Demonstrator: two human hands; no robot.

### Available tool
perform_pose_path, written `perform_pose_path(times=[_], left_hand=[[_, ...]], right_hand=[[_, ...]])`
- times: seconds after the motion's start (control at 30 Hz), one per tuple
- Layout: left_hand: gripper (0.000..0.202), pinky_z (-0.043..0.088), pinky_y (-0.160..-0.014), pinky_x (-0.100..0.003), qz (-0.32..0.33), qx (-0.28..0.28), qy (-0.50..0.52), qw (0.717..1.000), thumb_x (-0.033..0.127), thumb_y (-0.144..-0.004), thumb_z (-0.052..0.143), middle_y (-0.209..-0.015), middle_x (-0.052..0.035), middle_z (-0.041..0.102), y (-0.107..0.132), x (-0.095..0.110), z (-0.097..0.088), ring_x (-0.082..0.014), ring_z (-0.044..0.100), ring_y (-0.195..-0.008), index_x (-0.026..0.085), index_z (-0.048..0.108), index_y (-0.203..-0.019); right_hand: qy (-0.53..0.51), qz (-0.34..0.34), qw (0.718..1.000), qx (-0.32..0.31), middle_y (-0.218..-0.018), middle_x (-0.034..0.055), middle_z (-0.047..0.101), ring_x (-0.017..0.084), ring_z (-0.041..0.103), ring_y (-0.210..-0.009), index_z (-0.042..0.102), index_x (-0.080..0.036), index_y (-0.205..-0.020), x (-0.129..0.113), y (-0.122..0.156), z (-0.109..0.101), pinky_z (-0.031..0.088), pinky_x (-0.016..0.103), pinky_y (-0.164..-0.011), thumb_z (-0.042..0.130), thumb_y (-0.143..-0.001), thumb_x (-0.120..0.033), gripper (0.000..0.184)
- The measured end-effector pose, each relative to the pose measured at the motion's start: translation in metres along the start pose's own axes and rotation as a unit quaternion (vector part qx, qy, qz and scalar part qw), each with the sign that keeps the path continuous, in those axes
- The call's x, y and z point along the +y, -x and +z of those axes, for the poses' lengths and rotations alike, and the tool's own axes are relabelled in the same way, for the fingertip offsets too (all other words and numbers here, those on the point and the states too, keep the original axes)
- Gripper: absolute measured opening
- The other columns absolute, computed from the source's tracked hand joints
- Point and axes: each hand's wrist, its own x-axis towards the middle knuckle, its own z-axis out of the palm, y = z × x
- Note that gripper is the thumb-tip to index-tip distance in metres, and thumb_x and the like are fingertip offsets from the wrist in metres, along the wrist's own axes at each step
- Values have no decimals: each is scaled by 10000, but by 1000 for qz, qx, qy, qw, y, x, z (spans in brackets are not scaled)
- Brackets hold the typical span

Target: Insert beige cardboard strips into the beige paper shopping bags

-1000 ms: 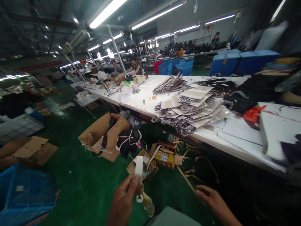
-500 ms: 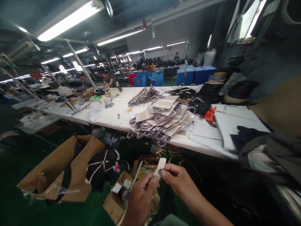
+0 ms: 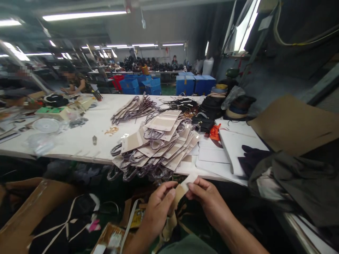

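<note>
While both hands pinch it, the tan strip [image 3: 181, 190] sits near, just below the worktop [image 3: 87, 137] edge: left hand [image 3: 159, 208] closed on its lower part, right hand [image 3: 205, 197] nipping the pale top end. Looks thin, light, floppy; best gripped by the ends w/ fingertips. Card pile [image 3: 159, 144] beyond.

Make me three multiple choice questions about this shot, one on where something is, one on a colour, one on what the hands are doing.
1. Where does the pile of beige cards with loop handles lie?
A. on the white table
B. on the floor
C. in a blue crate

2. What colour are the crates at the far end?
A. yellow
B. blue
C. white

3. How is the small beige strip held?
A. by the left hand alone
B. it lies on the table
C. pinched between both hands

Answers: A, the pile of beige cards rests on the white table. B, the crates are blue. C, the left hand and right hand both pinch the strip.
</note>
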Motion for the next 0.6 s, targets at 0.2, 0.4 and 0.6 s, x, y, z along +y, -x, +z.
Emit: perform_pose_path(times=[0.2,0.4,0.6], left_hand=[[549,550,-764,-293,21,-20,-26,999,579,-897,680,-1072,-101,761,-68,16,22,-226,715,-901,192,675,-1287],[689,515,-1063,-402,59,5,-36,998,578,-866,728,-1360,-158,689,-108,11,45,-301,659,-1247,192,595,-1421],[755,562,-994,-455,-42,185,-56,980,726,-868,605,-1296,-172,718,-100,-61,43,-315,699,-1155,152,641,-1358]], right_hand=[[-73,16,994,86,-709,38,712,144,620,-679,656,-169,-718,-28,-39,-32,479,247,-691,901,-743,-496,409],[-142,21,988,49,-755,21,729,135,684,-721,684,-172,-804,-72,-87,-58,536,219,-698,920,-735,-447,370],[8,-119,992,-38,-813,14,752,159,735,-773,681,-227,-854,-165,-134,-105,589,264,-743,776,-897,-454,249]])
